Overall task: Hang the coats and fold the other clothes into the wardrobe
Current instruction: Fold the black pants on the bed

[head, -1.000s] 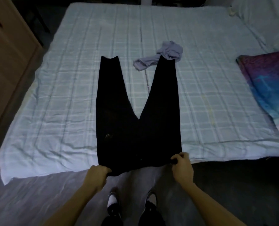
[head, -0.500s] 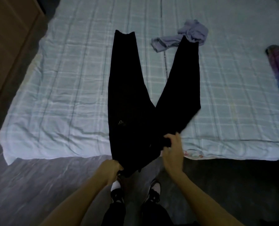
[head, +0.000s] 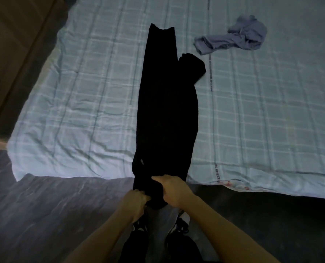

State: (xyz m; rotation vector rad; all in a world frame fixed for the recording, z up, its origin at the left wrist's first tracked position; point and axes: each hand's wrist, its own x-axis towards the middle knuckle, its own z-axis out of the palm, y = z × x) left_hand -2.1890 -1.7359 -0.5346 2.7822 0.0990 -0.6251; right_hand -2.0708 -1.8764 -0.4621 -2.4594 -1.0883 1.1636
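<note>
Item under handling: black trousers (head: 165,114), laid lengthwise on the bed (head: 82,111), one leg folded over the other. The hems point to twelve o'clock and the waist hangs off the mattress edge at six o'clock. The legs are not matched: the upper leg's hem stops short of the lower one and veers toward one o'clock.

The left hand (head: 137,201) grips the waist at its seven o'clock corner, fingers closed on the cloth. The right hand (head: 174,188) holds the waist just beside it, fingers curled into the fabric, though poor light hides the fingertips.

Judgement: the cloth looks soft, limp and light. It should slide easily on the sheet and will not hold a crease unless smoothed. Best hold is at the waistband, with the offset hem squared before the next fold.

A crumpled grey garment (head: 233,38) lies on the bed at one o'clock from the trousers, well apart. A wooden unit (head: 15,54) stands at ten o'clock. The person's shoes (head: 178,224) show on the floor (head: 44,215) at six o'clock.
</note>
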